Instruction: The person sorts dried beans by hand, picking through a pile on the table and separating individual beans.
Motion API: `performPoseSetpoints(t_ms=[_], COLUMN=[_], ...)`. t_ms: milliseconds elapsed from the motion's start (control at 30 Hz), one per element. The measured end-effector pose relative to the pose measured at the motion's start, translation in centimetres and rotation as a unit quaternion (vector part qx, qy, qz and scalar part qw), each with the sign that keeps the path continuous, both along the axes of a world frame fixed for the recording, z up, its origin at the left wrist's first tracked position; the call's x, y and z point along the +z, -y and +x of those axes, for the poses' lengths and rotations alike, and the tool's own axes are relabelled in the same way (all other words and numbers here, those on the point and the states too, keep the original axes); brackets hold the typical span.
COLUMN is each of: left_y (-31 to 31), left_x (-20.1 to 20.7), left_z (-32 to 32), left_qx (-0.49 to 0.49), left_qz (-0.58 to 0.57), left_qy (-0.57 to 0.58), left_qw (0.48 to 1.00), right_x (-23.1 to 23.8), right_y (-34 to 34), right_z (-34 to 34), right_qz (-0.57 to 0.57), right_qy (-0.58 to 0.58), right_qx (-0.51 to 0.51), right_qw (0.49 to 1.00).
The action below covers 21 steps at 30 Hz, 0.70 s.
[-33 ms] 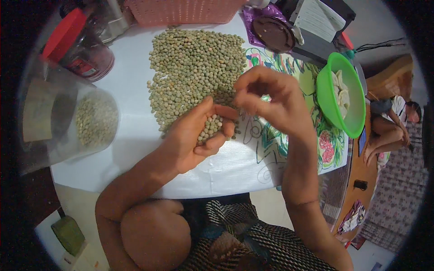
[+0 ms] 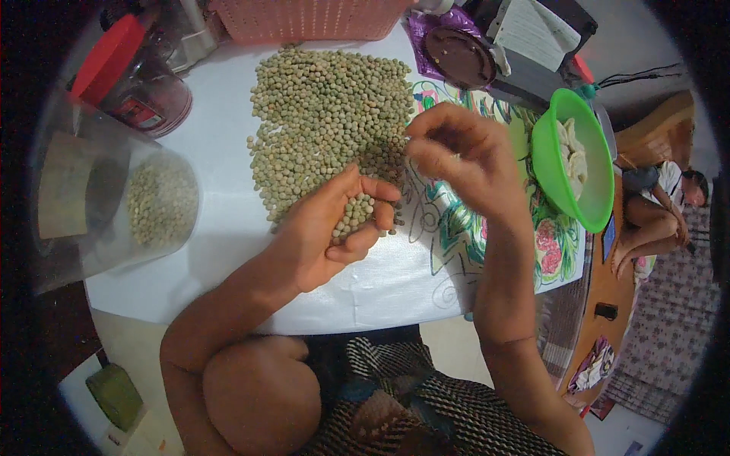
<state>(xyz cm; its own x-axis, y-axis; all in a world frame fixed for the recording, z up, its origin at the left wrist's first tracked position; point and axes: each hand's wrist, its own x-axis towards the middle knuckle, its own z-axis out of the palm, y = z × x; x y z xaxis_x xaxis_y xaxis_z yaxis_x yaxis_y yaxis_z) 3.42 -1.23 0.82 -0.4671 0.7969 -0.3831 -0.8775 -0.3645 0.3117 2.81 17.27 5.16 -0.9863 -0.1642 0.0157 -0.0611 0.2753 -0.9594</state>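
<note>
My left hand (image 2: pixel 315 228) is cupped over the table with a small heap of dried green peas (image 2: pixel 352 216) in its palm, its fingers curled round them. Directly beyond it, a broad single layer of dried peas (image 2: pixel 327 106) covers the white table. To the right, my right hand (image 2: pixel 464 156) is raised above the table, its fingers bent in toward the thumb and partly blurred. Whatever may be between those fingertips is too small to make out. At the left lies a clear plastic jar (image 2: pixel 163 201) with more peas in it.
A red-lidded jar (image 2: pixel 137 91) and a pink basket (image 2: pixel 312 19) stand at the back. On the right, a green bowl (image 2: pixel 544 163) holds pale pieces. Near it are a dark round lid (image 2: pixel 460 57) and a flower-patterned cover (image 2: pixel 471 228). A person (image 2: pixel 661 213) sits farther off.
My right hand has shifted slightly to the right, away from my left hand. The left hand and the peas in it look unmoved.
</note>
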Motion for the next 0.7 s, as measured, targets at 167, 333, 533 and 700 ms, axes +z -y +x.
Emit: performPoseSetpoints(t_ms=[167,333,533,700], left_y=[-0.4,-0.3,-0.2,-0.2], left_x=[-0.2,0.0,-0.3,0.1], left_z=[0.1,0.2,0.1,0.1], left_qx=[-0.011,-0.015,-0.005,-0.005], left_qz=[-0.042,-0.048,-0.034,-0.040], left_qy=[-0.023,-0.025,-0.026,-0.018], left_qw=[0.999,0.998,0.999,0.999], right_x=[-1.9,-3.5,-4.1,-4.0], right_y=[-3.5,-3.4,-2.0,-1.6], right_z=[-1.7,-1.9,-1.9,-2.0], right_qz=[0.146,0.349,0.391,0.416], right_qy=[-0.074,-0.127,-0.148,-0.155], right_qx=[-0.147,-0.114,-0.085,-0.092], right_qw=[0.975,0.921,0.905,0.891])
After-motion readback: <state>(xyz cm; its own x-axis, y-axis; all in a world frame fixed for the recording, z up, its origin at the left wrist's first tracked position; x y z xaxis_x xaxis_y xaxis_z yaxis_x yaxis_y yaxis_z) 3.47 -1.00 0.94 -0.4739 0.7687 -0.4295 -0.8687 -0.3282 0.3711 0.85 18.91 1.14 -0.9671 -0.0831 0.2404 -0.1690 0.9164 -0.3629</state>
